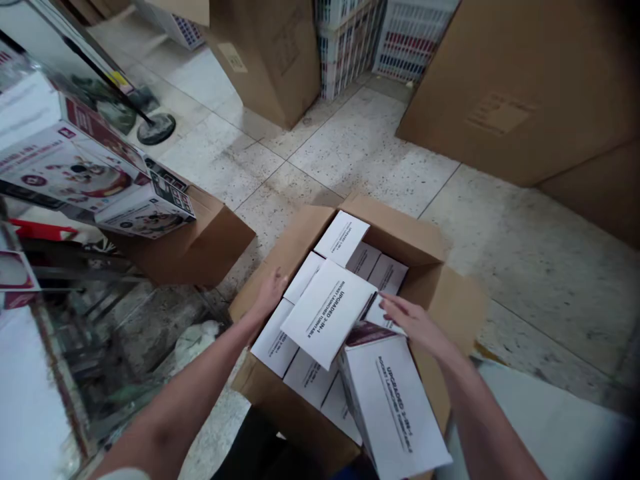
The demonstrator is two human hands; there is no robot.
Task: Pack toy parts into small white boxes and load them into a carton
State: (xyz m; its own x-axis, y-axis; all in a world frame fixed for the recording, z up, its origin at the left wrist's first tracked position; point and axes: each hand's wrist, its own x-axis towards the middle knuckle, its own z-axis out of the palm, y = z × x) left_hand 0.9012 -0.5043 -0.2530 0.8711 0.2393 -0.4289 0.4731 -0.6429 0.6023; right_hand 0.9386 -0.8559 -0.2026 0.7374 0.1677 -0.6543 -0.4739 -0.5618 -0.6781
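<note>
An open brown carton [300,400] on the floor in front of me holds several white boxes printed with black lettering. One white box [330,310] lies askew over the others near the middle. My right hand [407,317] has its fingers bent at that box's right corner; their undersides are hidden. My left hand [270,293] is at the carton's left side, fingers stretched out beside the row of boxes, holding nothing I can see. A larger-looking white box [400,400] with a dark maroon end leans on top at the near right.
Printed product boxes [75,160] are stacked at the left above another brown carton [200,233]. Big cartons [270,60] and white plastic crates [345,53] stand at the back. A round-based stand [156,128] is on the tiled floor [365,153]. A large carton [500,80] fills the upper right.
</note>
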